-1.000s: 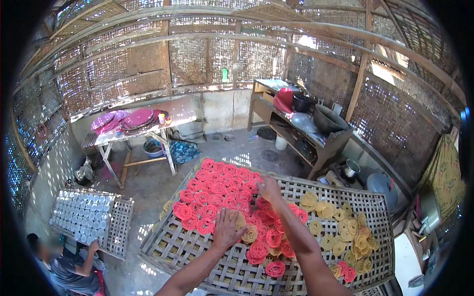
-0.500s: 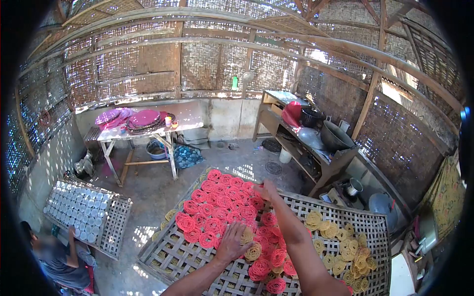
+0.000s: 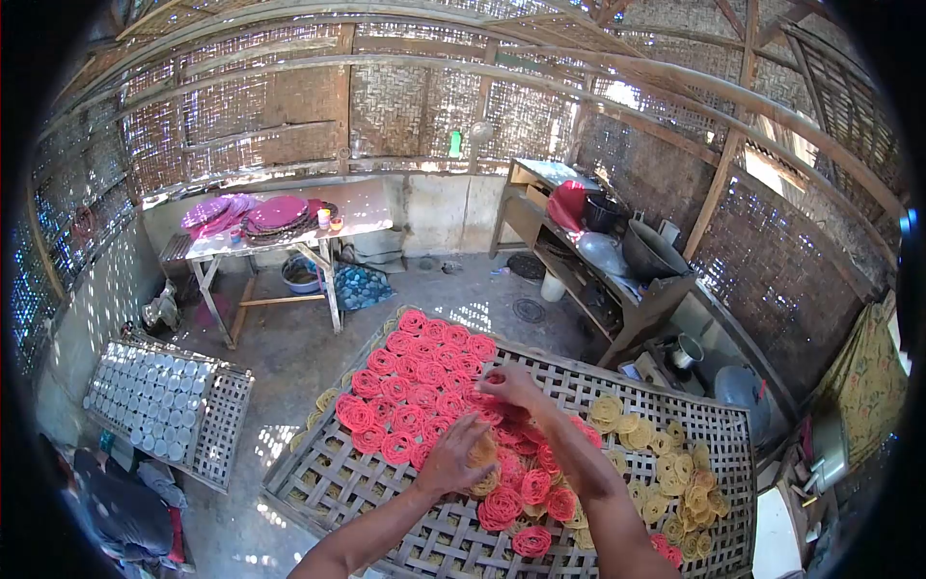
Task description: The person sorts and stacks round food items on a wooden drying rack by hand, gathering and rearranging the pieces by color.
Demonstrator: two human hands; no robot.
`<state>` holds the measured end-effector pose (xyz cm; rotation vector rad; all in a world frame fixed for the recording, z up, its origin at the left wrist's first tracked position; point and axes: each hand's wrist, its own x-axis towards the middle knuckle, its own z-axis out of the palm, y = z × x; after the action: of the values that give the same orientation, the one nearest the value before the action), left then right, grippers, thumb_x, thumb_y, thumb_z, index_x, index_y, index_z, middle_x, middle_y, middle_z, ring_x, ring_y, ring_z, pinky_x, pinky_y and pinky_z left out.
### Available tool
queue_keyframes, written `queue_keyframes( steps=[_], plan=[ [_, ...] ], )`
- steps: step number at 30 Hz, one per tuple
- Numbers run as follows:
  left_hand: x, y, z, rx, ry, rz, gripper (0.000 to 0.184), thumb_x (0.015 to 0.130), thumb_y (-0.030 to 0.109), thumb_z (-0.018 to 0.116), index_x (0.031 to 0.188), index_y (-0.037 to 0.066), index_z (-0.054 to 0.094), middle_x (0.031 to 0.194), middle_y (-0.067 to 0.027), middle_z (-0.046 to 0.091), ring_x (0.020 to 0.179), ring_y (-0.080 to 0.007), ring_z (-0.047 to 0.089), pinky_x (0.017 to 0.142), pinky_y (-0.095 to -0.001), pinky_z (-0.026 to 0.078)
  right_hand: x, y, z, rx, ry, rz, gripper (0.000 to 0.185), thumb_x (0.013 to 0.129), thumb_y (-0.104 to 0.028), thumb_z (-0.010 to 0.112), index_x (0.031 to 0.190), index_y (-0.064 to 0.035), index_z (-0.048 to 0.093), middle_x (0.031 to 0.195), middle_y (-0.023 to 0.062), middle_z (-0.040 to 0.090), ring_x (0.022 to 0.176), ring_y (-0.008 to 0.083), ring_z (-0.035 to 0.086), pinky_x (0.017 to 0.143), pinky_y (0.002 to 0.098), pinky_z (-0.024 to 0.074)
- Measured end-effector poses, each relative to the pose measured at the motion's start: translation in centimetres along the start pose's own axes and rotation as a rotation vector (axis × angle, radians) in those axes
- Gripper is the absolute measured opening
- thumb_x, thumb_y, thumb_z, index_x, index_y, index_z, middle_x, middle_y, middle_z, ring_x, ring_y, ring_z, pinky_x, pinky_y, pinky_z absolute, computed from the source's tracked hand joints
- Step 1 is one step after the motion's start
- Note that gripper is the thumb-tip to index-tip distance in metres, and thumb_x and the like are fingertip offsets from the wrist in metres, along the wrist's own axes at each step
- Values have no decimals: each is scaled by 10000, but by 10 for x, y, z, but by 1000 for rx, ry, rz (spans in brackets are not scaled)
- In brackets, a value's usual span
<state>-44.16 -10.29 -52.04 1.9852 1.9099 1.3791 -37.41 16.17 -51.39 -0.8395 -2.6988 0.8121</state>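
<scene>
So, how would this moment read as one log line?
Left hand: at yellow coils | Right hand: fingers bent, at red coils | Woven rack: beneath both colours

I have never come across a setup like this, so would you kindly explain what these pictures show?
There is no machine here: a person works with two bare hands. Every picture comes from one camera worn on that person's head, looking forward and down. On a woven lattice rack lie pink coils, mostly in front and to the left, and yellow coils, mostly to the right. The left hand curves against a few yellowish coils; how firmly it holds them is unclear. The right hand is over the pink ones, fingers bent, its grip unclear. Another person is at the lower left.
</scene>
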Motion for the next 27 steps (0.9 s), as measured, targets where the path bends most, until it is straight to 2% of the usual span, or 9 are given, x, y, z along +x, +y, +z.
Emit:
queue_keyframes(
  steps=[2,5,10,13,16,19,23,24,27],
  plan=[
    [-1,-10,4,27,49,-61,693,812,325,812,1382,38,542,1412,-209,535,1323,-391,508,1112,-467,417,-9,-6,22,-159,74,-104,700,740,-675,760,1194,-145,712,1163,172,659,1075,369,654,929,435,523],
    [-2,-22,7,15,138,-119,658,835,342,794,1355,20,551,1326,-205,587,1248,-379,559,1070,-461,445,-14,-16,34,-222,95,12,735,717,-709,753,1180,-143,681,1282,183,598,1117,382,633,926,452,521],
    [-2,-20,5,18,181,-196,681,856,348,781,1374,-3,513,1265,-209,609,1180,-380,590,1013,-465,474,-8,-19,25,-90,133,40,729,665,-652,834,1115,-102,673,982,209,716,961,381,694,862,453,530],
    [-4,-22,6,4,229,-246,755,850,372,785,1411,-20,467,1262,-215,611,1172,-385,592,998,-471,478,-17,-25,14,-36,136,1,670,713,-536,863,1178,-85,690,1041,139,734,1000,301,705,865,439,531],
    [0,-21,6,-47,239,-280,804,847,383,789,1433,-39,436,1264,-217,613,1162,-390,596,992,-469,479,-33,-38,-5,397,179,-40,544,750,-386,884,1143,-49,716,1064,125,741,991,217,700,882,379,535],
    [3,-13,-1,-54,146,-284,786,839,381,797,1407,-49,466,1255,-210,621,1154,-382,602,988,-458,484,-47,-48,-12,938,52,140,513,758,-257,893,1161,-6,699,1045,130,742,975,176,683,894,339,530],
    [1,-30,11,31,81,-77,564,809,291,819,1232,-23,615,1134,-182,666,1085,-336,635,954,-421,506,-69,-56,-5,126,105,16,579,811,-505,796,1189,-75,712,1024,160,739,972,334,707,858,419,546],
    [-2,-32,11,54,44,-45,483,801,254,825,1170,-12,661,1088,-173,681,1056,-322,648,945,-408,511,-67,-47,8,27,64,24,620,826,-629,707,1178,-119,729,1096,164,717,1030,386,673,907,449,528],
    [-2,-28,6,-147,82,-188,312,769,219,816,975,20,691,928,-141,688,887,-311,665,810,-417,533,-75,-40,35,-179,159,-56,634,837,-643,680,1158,-99,734,1177,164,674,1116,365,623,964,451,496]
  ],
)
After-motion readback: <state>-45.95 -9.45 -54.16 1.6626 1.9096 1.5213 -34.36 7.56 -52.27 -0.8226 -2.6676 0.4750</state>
